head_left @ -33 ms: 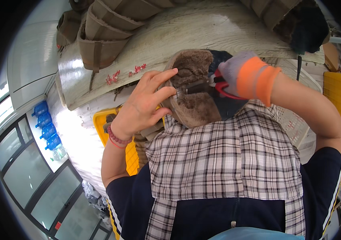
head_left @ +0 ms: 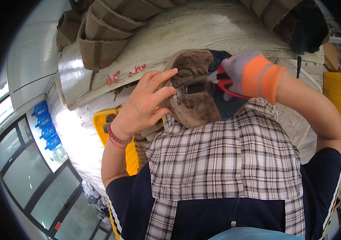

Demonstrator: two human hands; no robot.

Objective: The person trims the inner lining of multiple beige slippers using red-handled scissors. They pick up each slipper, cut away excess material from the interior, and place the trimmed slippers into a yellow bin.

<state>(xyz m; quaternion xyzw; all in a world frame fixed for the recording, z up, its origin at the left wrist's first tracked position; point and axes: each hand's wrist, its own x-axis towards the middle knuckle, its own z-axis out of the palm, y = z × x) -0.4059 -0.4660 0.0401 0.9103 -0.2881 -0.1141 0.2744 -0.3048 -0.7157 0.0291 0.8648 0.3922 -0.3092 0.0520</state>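
Scissors [head_left: 225, 82] with red handles sit in the right hand [head_left: 244, 72], which wears a grey knit glove with an orange cuff; its fingers are closed through and around the handles, at upper right of centre. Blades point left, across a fleece-lined brown boot upper [head_left: 192, 90] held at centre frame, just above a plaid apron [head_left: 222, 160]. Left hand [head_left: 144, 106] is bare, with a pink bead bracelet [head_left: 116, 139] at the wrist; its fingers are spread and pressed against the left edge of the boot upper, steadying it, thumb side hidden.

Surroundings:
- Pale wood-grain worktable [head_left: 202, 30] spans the upper frame, with small red scraps [head_left: 124, 74] at upper left of centre.
- Stack of tan boot uppers [head_left: 102, 36] lies at upper left, a second pile [head_left: 282, 16] at upper right.
- Yellow plastic crates: one [head_left: 104, 120] at centre left behind the left forearm, one [head_left: 340, 100] at the right edge.
- Blue water bottles [head_left: 46, 126] stand in a row at far left, beside dark-framed windows [head_left: 30, 180] at lower left
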